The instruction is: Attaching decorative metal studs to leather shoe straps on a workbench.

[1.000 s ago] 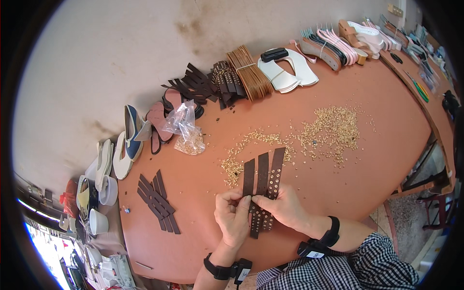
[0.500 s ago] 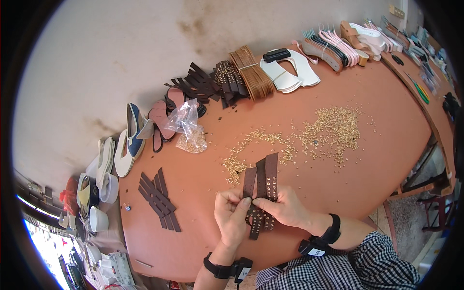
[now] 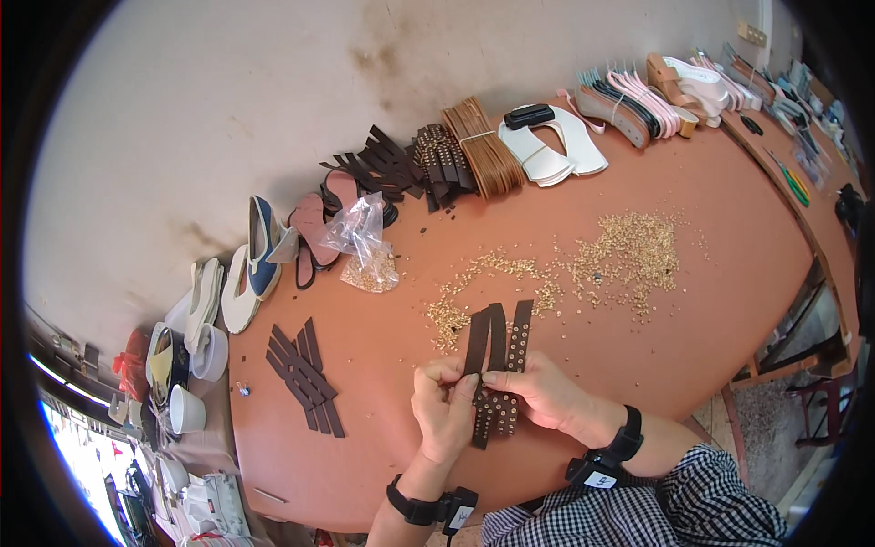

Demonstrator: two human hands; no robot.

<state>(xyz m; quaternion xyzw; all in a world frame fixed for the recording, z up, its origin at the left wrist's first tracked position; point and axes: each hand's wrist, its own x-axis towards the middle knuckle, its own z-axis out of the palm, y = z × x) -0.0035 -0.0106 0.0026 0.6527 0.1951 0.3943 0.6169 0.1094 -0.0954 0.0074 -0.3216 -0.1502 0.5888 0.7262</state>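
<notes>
Between my two hands, above the near part of the tabletop, is a dark brown woven strap piece dotted with gold studs. Several of its strips stick up past my fingers; the right one carries studs, the left one looks plain. My left hand pinches the piece at its left side, thumb on top. Closed on the right side, my right hand has its thumb pressed on the strips close to the left thumb. Just beyond lie loose gold studs in scattered heaps. Another woven strap piece, without visible studs, lies to the left.
Along the wall stand a clear bag of studs, a stack of studded straps, a banded brown bundle, white cut-outs and shoe soles. Shoes and white bowls line the left edge. Pliers lie right.
The upper strips of the strap piece have shifted in my hands, the studded one now standing farther apart from the others. Both hands keep their hold. The view has shifted slightly.
</notes>
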